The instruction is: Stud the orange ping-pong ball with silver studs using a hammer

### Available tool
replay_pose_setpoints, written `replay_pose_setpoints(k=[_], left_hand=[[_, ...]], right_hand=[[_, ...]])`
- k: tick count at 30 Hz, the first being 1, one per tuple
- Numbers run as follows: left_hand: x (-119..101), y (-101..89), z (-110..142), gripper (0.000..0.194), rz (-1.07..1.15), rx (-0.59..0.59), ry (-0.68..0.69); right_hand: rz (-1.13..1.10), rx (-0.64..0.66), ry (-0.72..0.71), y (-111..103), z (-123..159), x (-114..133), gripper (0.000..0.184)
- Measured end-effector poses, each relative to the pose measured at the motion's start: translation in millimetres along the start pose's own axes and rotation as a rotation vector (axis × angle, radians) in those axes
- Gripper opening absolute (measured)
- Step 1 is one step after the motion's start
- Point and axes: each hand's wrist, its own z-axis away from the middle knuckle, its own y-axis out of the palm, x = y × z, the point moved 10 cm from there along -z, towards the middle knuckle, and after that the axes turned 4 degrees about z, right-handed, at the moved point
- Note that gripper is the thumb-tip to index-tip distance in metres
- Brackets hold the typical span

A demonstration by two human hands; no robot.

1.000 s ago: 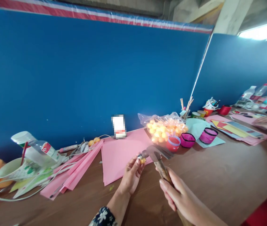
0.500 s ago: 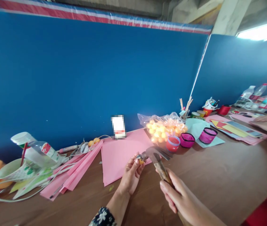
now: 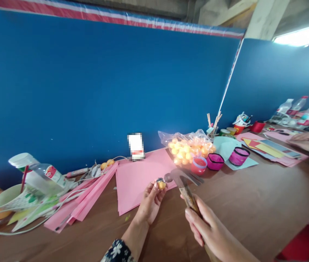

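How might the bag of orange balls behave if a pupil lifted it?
The clear bag would probably sag, since its thin plastic looks crumpled and slack. The orange balls inside, being round and loosely heaped, would likely shift and roll.

The person wears a dark sleeve [image 3: 118,251] printed with pale flowers, the rest of the clothing out of view.
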Motion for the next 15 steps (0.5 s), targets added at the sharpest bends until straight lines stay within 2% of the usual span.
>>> replay_pose_setpoints(k=[7, 12, 15], left_hand=[[6.1, -8.3, -1.8, 0.017, 0.026, -0.047, -0.023], [4.9, -3.4, -1.8, 0.025, 0.059, -0.027, -0.026], [3.2, -3.9, -1.1, 0.022, 0.063, -0.030, -0.021]], right_hand=[[-0.006, -0.015, -0.002, -1.4, 0.2, 5.8, 0.035], [0.015, 0.002, 0.028, 0.5, 0.2, -0.2, 0.034], [0.021, -0.004, 0.021, 0.7, -0.5, -1.3, 0.032]])
